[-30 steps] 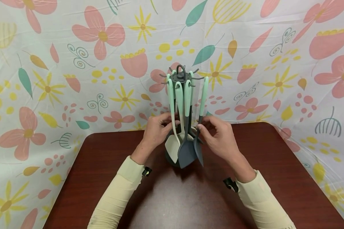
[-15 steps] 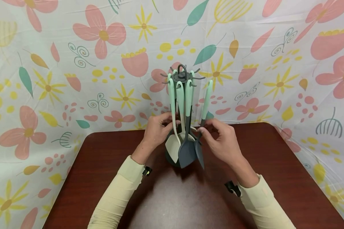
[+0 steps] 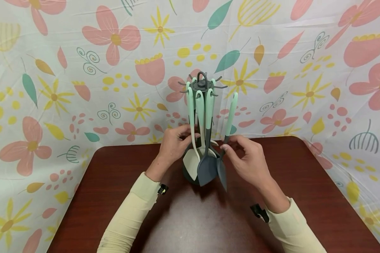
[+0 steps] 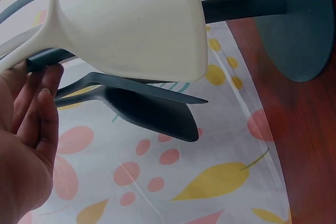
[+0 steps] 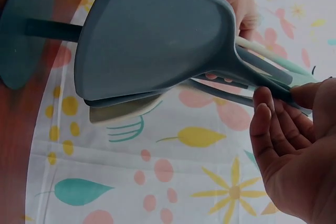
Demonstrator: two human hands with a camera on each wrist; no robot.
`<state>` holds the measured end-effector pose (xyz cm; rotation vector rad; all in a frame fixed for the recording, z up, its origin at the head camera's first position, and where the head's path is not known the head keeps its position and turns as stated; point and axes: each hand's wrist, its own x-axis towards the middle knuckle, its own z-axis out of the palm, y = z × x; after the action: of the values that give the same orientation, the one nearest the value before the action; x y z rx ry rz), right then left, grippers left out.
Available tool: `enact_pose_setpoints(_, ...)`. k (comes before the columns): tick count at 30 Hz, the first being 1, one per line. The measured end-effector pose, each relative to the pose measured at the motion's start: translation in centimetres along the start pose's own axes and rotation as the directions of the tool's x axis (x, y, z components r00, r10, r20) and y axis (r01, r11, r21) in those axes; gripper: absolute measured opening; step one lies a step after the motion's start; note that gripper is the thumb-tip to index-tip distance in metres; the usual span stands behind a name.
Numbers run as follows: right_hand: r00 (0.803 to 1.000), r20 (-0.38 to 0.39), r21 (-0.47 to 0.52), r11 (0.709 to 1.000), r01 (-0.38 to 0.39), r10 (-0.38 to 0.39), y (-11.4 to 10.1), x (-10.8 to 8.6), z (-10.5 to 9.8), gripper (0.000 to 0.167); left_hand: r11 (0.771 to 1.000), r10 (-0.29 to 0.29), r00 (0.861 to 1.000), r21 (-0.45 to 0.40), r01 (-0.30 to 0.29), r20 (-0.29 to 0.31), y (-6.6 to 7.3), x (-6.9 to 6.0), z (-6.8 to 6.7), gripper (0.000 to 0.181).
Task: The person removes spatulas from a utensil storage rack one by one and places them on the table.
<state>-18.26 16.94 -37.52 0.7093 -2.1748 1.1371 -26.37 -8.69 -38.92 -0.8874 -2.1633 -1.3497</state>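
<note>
Dark spatula has shifted farther right, lower, away from the rack.
Right hand: fingers pinch its neck; left hand apparently grips the rack's pole. Spatula hangs tilted above the surface, off the nearest hook. Step looks like unhooking, nearly done; next move likely calls for drawing it clear of its neighbour.
</note>
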Motion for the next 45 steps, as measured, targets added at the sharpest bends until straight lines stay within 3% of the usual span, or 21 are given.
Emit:
enact_pose_setpoints(10,0.999,-0.033,0.012,1.0,-0.006,0.007,0.0,-0.8,-0.3,0.018,1.0,-0.016,1.0,0.0,0.016,0.005,0.1,-0.1,0.1,0.021)
enact_pose_setpoints(18,0.999,-0.006,0.033,0.999,-0.036,0.036,0.6,-1.3,-0.7,0.013,1.0,-0.01,1.0,0.01,0.01,0.008,0.0,-0.1,0.2,0.019)
enact_pose_setpoints(29,0.999,-0.034,-0.001,1.0,-0.012,0.012,1.5,-1.9,-0.8,0.018,1.0,-0.017,1.0,-0.016,0.017,0.004,0.1,-0.1,0.0,0.021)
enact_pose_setpoints(45,0.994,-0.007,-0.062,0.992,-0.106,0.106,3.2,-2.9,-1.4,0.01,1.0,-0.019,1.0,-0.018,0.019,-0.004,0.0,0.0,0.1,0.02)
